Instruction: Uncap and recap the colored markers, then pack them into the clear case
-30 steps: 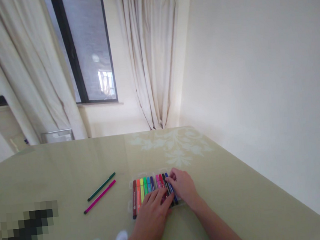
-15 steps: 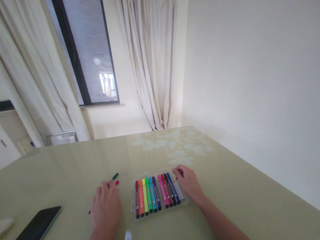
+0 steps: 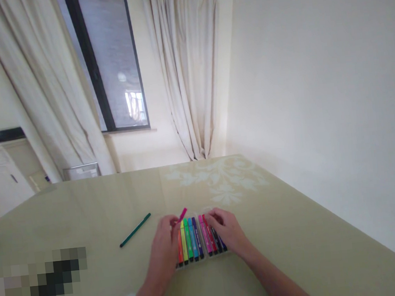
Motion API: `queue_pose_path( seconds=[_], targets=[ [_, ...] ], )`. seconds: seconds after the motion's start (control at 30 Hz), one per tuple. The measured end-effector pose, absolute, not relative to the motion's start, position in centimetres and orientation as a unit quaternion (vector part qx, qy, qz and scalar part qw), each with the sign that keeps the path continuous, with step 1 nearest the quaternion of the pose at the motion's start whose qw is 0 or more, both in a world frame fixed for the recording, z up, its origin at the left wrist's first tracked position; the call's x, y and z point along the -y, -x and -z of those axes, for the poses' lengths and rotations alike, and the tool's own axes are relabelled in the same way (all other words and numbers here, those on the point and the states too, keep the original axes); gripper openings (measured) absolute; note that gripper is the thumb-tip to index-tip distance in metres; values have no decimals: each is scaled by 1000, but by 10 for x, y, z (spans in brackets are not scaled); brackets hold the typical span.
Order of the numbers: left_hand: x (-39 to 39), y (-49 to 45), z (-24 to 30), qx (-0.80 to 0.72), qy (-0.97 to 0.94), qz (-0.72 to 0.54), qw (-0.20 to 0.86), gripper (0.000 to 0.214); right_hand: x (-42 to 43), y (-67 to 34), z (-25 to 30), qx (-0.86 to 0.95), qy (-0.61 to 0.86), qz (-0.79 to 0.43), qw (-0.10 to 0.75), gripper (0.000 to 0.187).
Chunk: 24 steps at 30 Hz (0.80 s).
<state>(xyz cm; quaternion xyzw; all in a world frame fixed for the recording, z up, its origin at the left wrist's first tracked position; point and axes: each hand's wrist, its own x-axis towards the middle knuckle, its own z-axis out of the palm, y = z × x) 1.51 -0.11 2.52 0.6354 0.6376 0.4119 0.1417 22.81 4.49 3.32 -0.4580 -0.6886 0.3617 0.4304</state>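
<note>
My left hand (image 3: 163, 246) is closed around a magenta marker (image 3: 183, 214), whose capped end sticks out past the fingertips. That hand hovers over the left part of a clear plastic marker case (image 3: 204, 257) and hides some of it. Orange, yellow, green, blue and purple markers lie side by side there. Over the right part of the case, my right hand (image 3: 230, 231) has its fingers curled together at the tops of the red marker (image 3: 208, 230) and the black one. Whether it grips anything is hidden. A dark green marker (image 3: 135, 230) lies alone on the table, left of the case.
The glossy greenish table (image 3: 296, 231) runs to the wall on the right. A blurred, pixelated patch (image 3: 40, 293) covers the lower left, with a dark long shape in it. Curtains (image 3: 193, 74) and a window (image 3: 112, 58) are beyond the table.
My left hand has lifted the magenta marker off the table and carried it right to the case, uncovering the green marker. My right hand has shifted left over the case's right-hand markers.
</note>
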Motion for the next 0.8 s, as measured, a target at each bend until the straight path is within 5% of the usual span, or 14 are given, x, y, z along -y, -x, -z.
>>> queue_pose_path(
  seconds=[0.17,0.5,0.8],
  targets=[
    [18,-66,-25,-533,-646,-492,240,31,-37,-215,-35,615,365,-529,456,37],
    [17,-60,-21,-523,-601,-497,344,38,-48,-231,-38,534,372,-585,484,48],
    [21,-62,-30,-550,-602,-520,254,27,-44,-228,-37,525,344,-620,471,51]
  ],
)
